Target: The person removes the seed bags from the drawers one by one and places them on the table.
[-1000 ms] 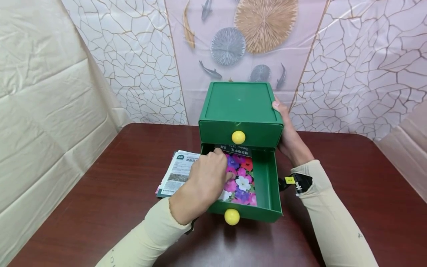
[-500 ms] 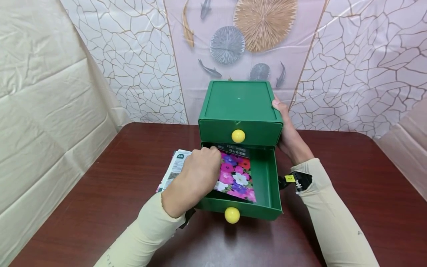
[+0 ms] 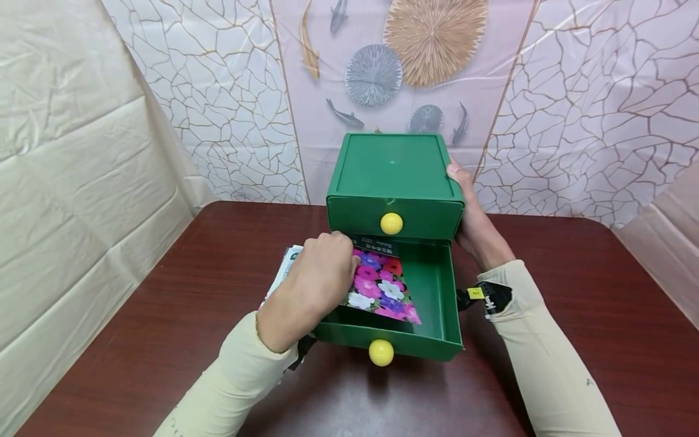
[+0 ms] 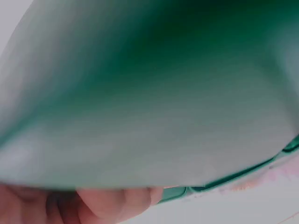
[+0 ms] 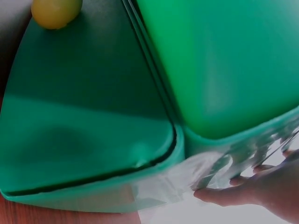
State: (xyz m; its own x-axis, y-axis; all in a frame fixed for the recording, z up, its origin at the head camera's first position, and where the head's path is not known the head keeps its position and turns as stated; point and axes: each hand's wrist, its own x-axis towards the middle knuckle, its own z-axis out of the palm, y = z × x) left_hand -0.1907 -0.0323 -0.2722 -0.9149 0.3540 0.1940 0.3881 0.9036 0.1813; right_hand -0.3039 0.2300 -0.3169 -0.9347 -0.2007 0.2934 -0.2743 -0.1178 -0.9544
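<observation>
A green two-drawer cabinet (image 3: pixel 393 164) stands with its upper drawer closed and its lower drawer (image 3: pixel 415 346) pulled out. In that drawer is a flower-printed seed packet (image 3: pixel 379 282) with a dark lettered top, slanted over the floor. My left hand (image 3: pixel 317 276) pinches the packet's left side, thumb on the printed face; its other fingers are mostly hidden. The left wrist view is filled by a blurred pale green surface, with fingers (image 4: pixel 117 203) along the bottom. My right hand (image 3: pixel 474 221) rests against the cabinet's right side, fingertips spread along it in the right wrist view.
Left of the drawer lies a stack of printed papers (image 3: pixel 284 267), partly behind my left hand. Both drawers have round yellow knobs (image 3: pixel 381 352). The dark red-brown table (image 3: pixel 164 315) backs onto a patterned curtain (image 3: pixel 229 103).
My left hand has moved left with the packet, whose near edge has lifted and slanted in the drawer. The right hand keeps its place on the cabinet.
</observation>
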